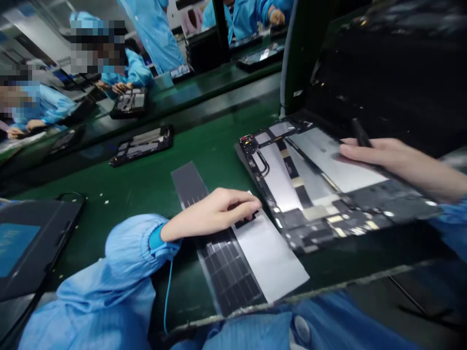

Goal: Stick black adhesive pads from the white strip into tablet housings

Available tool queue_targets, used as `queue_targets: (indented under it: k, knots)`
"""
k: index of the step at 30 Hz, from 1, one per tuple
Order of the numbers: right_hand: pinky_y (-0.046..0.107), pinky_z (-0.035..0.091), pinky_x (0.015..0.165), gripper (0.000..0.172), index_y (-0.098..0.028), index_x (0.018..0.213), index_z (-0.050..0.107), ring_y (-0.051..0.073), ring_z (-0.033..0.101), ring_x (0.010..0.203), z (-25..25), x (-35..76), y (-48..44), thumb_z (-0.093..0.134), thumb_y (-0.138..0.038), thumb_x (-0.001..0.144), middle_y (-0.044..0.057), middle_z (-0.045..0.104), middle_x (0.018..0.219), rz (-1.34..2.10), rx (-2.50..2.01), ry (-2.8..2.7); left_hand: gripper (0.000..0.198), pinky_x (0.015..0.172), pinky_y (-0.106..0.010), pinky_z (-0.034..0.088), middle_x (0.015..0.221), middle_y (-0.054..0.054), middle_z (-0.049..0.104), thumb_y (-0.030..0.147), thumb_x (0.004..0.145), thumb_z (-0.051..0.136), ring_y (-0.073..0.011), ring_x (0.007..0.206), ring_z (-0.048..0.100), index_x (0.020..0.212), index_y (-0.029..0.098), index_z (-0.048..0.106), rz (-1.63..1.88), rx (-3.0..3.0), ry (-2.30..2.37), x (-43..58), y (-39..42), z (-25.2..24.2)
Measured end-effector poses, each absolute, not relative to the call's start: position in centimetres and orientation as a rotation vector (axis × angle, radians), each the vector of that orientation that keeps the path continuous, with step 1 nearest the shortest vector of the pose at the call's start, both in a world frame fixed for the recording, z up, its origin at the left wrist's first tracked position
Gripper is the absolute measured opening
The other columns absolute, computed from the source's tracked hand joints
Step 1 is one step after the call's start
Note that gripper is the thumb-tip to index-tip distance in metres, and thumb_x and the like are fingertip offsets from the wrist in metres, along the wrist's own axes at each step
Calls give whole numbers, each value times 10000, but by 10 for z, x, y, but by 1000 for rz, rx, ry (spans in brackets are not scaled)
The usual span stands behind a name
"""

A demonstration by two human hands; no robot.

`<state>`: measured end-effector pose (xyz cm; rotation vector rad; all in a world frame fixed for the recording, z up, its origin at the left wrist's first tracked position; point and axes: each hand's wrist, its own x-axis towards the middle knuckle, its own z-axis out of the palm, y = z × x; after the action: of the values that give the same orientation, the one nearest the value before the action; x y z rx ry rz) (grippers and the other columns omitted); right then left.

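Note:
My left hand (221, 210) is closed, thumb and forefinger pinched at a small black adhesive piece (245, 221) over the white backing sheet (270, 253). Beside that lies a sheet of black adhesive pieces (228, 270) in rows, partly under my wrist. In my right hand (383, 153) is a dark pen-shaped tool (360, 132); its lower end is hidden. That hand is over an opened tablet-like device (284, 187), its silver battery panels, flat cables and circuit boards exposed. A blue wrist strap (156, 238) circles my left wrist, its cord hanging down.
A dark device with a blue panel (18, 243) lies at the left edge. Another opened device (142, 145) sits farther back on the green bench (215, 129). A dark upright panel (386, 82) stands behind the right device. Co-workers in blue work across the bench.

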<state>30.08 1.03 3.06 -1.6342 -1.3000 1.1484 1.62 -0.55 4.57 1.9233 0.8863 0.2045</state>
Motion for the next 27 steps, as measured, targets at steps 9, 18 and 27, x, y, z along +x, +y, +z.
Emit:
queue_targets:
  k: [9, 18, 27]
  knots:
    - [312, 391, 621, 336, -184, 809, 663, 155, 546, 743, 20, 322, -7, 524, -489, 790, 84, 617, 832, 58, -1657, -2021, 261, 659, -230, 372, 885, -33, 455, 314, 757, 579, -145, 771, 452, 950, 152, 513, -5, 2303, 923, 2, 9, 17]
    - [204, 435, 531, 211, -150, 687, 608, 93, 560, 576, 29, 220, 2, 569, -331, 786, 4, 600, 646, 969, -940, -2174, 245, 703, -248, 369, 896, -34, 465, 283, 739, 571, -157, 793, 450, 941, 166, 497, -2, 2313, 849, 5, 15, 17]
    - [193, 408, 475, 157, -152, 690, 579, 83, 534, 534, 12, 214, 8, 624, -291, 746, -1, 574, 638, 819, -813, -2296, 261, 651, -242, 358, 858, -35, 463, 279, 720, 597, -154, 739, 446, 934, 148, 524, 11, 2302, 882, 6, 15, 16]
